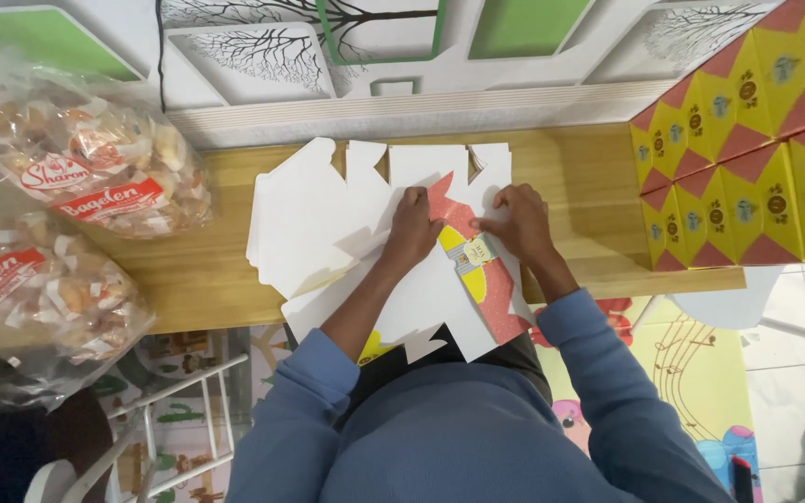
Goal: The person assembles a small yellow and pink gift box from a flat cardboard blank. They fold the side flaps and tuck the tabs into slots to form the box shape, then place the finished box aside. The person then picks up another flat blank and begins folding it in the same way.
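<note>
While the flat carton blank [463, 270] overhangs the near edge of the wooden table [589, 200], bare wood stays free just right of it. Left hand [414, 226] & right hand [514, 222] press palms-down, fingers pinching its red/yellow flap. White blanks [309, 214] lie left; yellow-red boxes [747, 149] far right; clear bread bags [76, 177] far left.

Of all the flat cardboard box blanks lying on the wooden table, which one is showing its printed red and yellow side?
The box blank under both hands, left hand and right hand. Its red and yellow face shows, while the stacked blanks to its left show only plain white.
</note>
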